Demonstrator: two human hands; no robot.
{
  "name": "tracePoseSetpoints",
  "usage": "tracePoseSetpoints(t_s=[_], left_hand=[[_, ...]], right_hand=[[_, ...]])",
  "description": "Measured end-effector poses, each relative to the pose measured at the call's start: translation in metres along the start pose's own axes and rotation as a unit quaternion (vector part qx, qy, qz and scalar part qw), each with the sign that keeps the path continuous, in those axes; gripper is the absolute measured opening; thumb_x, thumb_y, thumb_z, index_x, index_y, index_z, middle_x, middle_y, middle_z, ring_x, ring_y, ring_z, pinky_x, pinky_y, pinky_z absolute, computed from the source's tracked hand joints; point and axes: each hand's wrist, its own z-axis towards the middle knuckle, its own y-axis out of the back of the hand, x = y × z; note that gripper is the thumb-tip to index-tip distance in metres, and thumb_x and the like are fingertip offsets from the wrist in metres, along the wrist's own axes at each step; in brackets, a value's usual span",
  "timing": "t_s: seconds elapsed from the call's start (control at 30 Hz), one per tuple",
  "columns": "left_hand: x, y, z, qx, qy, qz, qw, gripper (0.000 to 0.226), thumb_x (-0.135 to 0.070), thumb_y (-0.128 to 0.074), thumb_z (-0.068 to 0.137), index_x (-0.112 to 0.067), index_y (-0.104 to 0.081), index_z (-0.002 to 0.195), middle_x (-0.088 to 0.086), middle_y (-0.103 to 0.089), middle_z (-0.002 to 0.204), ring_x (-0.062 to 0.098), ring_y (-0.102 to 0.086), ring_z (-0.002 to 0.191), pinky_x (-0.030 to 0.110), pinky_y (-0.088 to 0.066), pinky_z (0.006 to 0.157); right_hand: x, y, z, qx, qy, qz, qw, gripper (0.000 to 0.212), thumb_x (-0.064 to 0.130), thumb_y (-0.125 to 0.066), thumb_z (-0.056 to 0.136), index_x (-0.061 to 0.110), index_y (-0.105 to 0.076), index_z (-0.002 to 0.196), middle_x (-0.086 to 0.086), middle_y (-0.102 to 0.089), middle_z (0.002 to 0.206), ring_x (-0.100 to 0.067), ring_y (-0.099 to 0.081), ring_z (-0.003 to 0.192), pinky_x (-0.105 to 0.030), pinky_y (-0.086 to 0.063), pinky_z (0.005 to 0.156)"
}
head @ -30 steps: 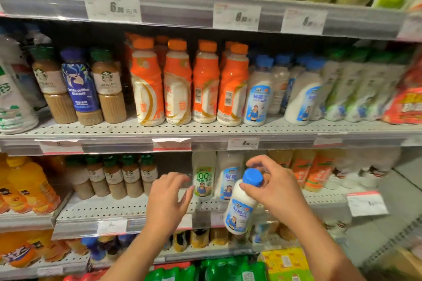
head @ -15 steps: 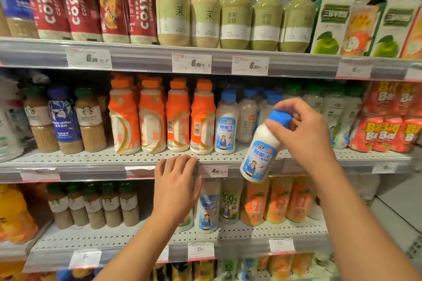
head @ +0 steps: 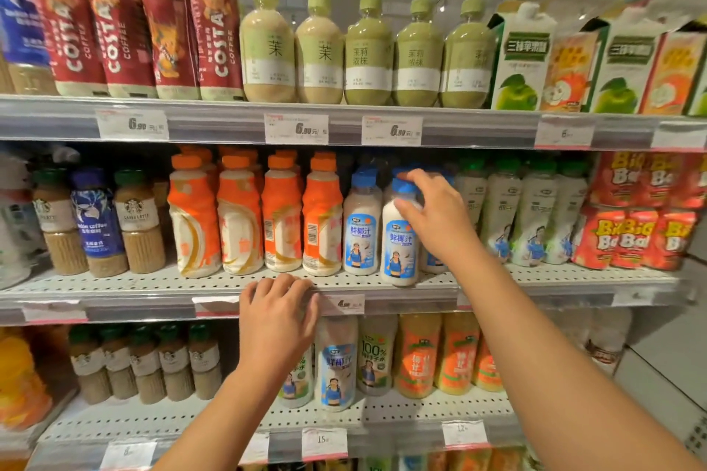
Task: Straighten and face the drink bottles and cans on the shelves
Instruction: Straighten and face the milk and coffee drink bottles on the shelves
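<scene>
A white coconut-drink bottle (head: 398, 249) with a blue cap stands upright at the front of the middle shelf (head: 153, 289), label facing me. My right hand (head: 436, 216) grips its neck and cap from the right. A matching blue-capped bottle (head: 361, 233) stands just to its left, with more of them behind. My left hand (head: 277, 321) rests flat on the middle shelf's front edge, fingers over the price rail, holding nothing. Orange-capped bottles (head: 260, 218) fill the row to the left.
Coffee bottles (head: 99, 222) stand at the far left of the middle shelf, green-capped white bottles (head: 535, 214) and red cartons (head: 631, 233) at the right. The top shelf carries Costa bottles (head: 118, 31), tea bottles (head: 367, 53) and juice cartons (head: 524, 61). The lower shelf (head: 382, 417) holds more drinks.
My right hand has carried the blue-capped bottle up from the lower shelf and stood it on the middle shelf. My left hand rose to the middle shelf's edge. The view tilted upward.
</scene>
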Motion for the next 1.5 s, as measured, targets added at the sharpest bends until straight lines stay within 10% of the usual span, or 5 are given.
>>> tracePoseSetpoints(t_s=[0.17, 0.4, 0.9, 1.3, 1.5], left_hand=[[0.0, 0.0, -0.001, -0.006, -0.002, -0.001, 1.0, 0.033, -0.047, -0.049, 0.094, -0.026, -0.073, 0.102, -0.009, -0.066, 0.096, 0.021, -0.059, 0.086, 0.042, -0.045, 0.087], [-0.008, 0.01, 0.019, 0.024, 0.038, 0.001, 0.999, 0.035, -0.049, -0.049, 0.093, -0.03, -0.074, 0.078, -0.013, -0.06, 0.076, 0.016, -0.055, 0.072, 0.035, -0.046, 0.069], [-0.042, 0.039, 0.061, 0.069, -0.049, -0.001, 0.996, 0.018, -0.03, -0.07, 0.088, -0.027, -0.068, 0.071, -0.012, -0.063, 0.073, 0.012, -0.056, 0.066, 0.028, -0.044, 0.051], [-0.118, 0.024, 0.166, 0.105, -0.161, 0.066, 0.979, 0.09, -0.056, -0.071, 0.083, -0.031, -0.024, 0.156, 0.001, -0.031, 0.161, 0.03, -0.025, 0.148, 0.05, -0.03, 0.115], [-0.118, 0.002, 0.165, 0.124, -0.14, 0.087, 0.979, 0.107, -0.058, -0.077, 0.079, -0.028, -0.011, 0.159, -0.002, -0.027, 0.163, 0.027, -0.021, 0.152, 0.055, -0.022, 0.12]], right_hand=[[-0.019, -0.027, -0.045, -0.033, -0.118, 0.041, 0.992, 0.088, 0.054, -0.08, 0.077, 0.038, -0.028, 0.146, 0.004, -0.045, 0.145, -0.02, -0.061, 0.112, -0.037, -0.049, 0.091], [-0.038, -0.064, -0.076, -0.079, -0.151, 0.012, 0.985, 0.038, 0.056, -0.079, 0.076, 0.034, -0.054, 0.094, 0.016, -0.061, 0.08, -0.01, -0.06, 0.072, -0.037, -0.054, 0.065], [-0.053, -0.049, -0.062, -0.043, -0.162, -0.023, 0.986, 0.029, 0.047, -0.075, 0.086, 0.03, -0.051, 0.082, 0.013, -0.062, 0.077, -0.003, -0.057, 0.069, -0.016, -0.033, 0.052], [-0.071, -0.047, -0.055, -0.034, -0.264, -0.1, 0.959, 0.066, 0.055, -0.07, 0.085, 0.029, -0.042, 0.139, 0.004, -0.064, 0.126, -0.021, -0.064, 0.108, -0.033, -0.052, 0.074], [-0.071, -0.053, -0.054, -0.077, -0.27, -0.063, 0.958, 0.051, 0.057, -0.075, 0.08, 0.024, -0.052, 0.111, 0.005, -0.06, 0.108, -0.018, -0.06, 0.098, -0.032, -0.053, 0.073]])
